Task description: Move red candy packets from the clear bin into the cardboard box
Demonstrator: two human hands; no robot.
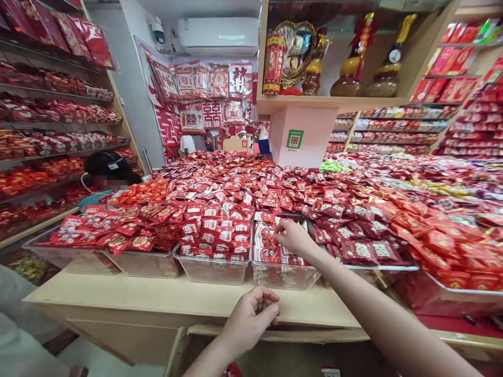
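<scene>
My right hand (pixel 293 238) reaches over a clear plastic bin (pixel 286 276) of red and white packets (pixel 266 243), fingers bent down at the packets; what its fingertips hold, if anything, is hidden. My left hand (pixel 253 317) hovers above the front edge of the counter, its fingers curled in toward the thumb; no object can be made out in it. Left of that bin stands another clear bin (pixel 214 273) heaped with red packets (pixel 212 230). Dark red packets (pixel 359 248) lie piled to the right.
An open cardboard box (pixel 306 335) with a few packets inside stands below the counter edge (pixel 157 298). Orange-red packets (pixel 451 246) fill a bin at right. A person's head (pixel 110 167) shows behind the bins at left. A shelf (pixel 338 102) overhangs the back.
</scene>
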